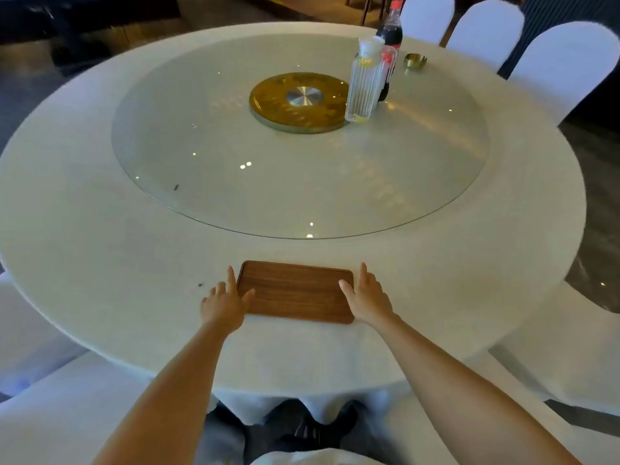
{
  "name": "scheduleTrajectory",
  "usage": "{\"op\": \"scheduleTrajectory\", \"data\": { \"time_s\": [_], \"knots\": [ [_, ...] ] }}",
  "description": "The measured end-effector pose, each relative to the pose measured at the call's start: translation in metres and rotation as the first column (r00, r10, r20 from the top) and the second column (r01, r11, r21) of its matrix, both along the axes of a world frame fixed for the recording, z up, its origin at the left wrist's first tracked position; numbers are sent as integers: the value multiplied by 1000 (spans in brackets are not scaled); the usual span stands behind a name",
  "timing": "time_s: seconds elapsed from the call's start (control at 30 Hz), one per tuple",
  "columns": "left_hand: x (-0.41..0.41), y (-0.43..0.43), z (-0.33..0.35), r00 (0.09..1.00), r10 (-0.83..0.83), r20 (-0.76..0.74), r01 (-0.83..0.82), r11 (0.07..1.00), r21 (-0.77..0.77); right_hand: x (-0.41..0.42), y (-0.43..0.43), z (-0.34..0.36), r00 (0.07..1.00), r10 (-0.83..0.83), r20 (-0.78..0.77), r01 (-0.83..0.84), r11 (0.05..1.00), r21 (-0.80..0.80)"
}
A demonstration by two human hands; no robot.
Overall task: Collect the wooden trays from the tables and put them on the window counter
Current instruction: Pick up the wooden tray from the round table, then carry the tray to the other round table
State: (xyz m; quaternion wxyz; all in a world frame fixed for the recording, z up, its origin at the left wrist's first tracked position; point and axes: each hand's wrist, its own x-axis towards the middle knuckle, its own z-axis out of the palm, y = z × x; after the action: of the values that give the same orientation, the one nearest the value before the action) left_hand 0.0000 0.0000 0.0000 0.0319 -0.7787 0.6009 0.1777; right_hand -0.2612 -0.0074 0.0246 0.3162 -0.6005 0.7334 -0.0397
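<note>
A brown wooden tray (295, 292) lies flat on the round white-clothed table (100, 263), near its front edge. My left hand (226, 303) rests at the tray's left end, fingers spread, thumb lying over the tray's edge. At the right end my right hand (367, 297) is flat and open, its thumb over the tray's rim. Both hands touch the tray's ends; neither has closed around it, and the tray sits on the cloth.
A glass turntable (302, 182) with a gold hub (300, 100) covers the table's middle. On it stand a clear ribbed bottle (364, 85) and a cola bottle (391, 31); a small brass dish (415, 60) lies beyond. White-covered chairs (563, 62) ring the far right; another chair (67, 397) is at near left.
</note>
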Motion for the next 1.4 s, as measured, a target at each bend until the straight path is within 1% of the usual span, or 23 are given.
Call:
{"op": "scheduleTrajectory", "data": {
  "time_s": [0.07,0.2,0.3,0.47,0.63,0.7,0.83,0.97,1.07,1.17,1.27,1.4],
  "knots": [
    [1,-8,-6,1000,15,-3,-15,999,51,3,-7,-7,996,-74,41,72,996,44],
    [0,-18,-19,1000,12,1,-12,995,99,4,-15,-22,972,-207,109,191,971,144],
    [-2,-24,-26,999,33,-2,-33,993,110,5,-20,-30,958,-249,141,220,957,190],
    [-2,-29,-29,995,94,-20,-92,991,95,4,-23,-39,940,-310,145,266,928,260],
    [1,-29,-25,981,179,-80,-170,979,108,2,-20,-43,922,-343,182,284,914,289],
    [2,-25,-22,977,192,-93,-182,978,107,3,-16,-43,919,-344,192,287,918,274],
    [5,-12,-9,972,208,-107,-203,978,55,5,-7,-36,942,-287,176,248,945,213],
    [10,5,7,960,244,-133,-249,968,-17,8,-1,-19,944,-235,231,206,968,144],
    [13,25,23,943,292,-158,-306,949,-73,10,7,-3,944,-172,281,165,985,51],
    [11,53,40,911,344,-227,-378,916,-133,10,17,15,943,-99,317,120,992,-48],
    [9,87,56,868,390,-306,-458,867,-195,9,32,33,939,-32,342,73,991,-109],
    [5,143,77,781,429,-454,-580,768,-272,11,61,54,921,63,383,14,981,-195]
  ]
}}
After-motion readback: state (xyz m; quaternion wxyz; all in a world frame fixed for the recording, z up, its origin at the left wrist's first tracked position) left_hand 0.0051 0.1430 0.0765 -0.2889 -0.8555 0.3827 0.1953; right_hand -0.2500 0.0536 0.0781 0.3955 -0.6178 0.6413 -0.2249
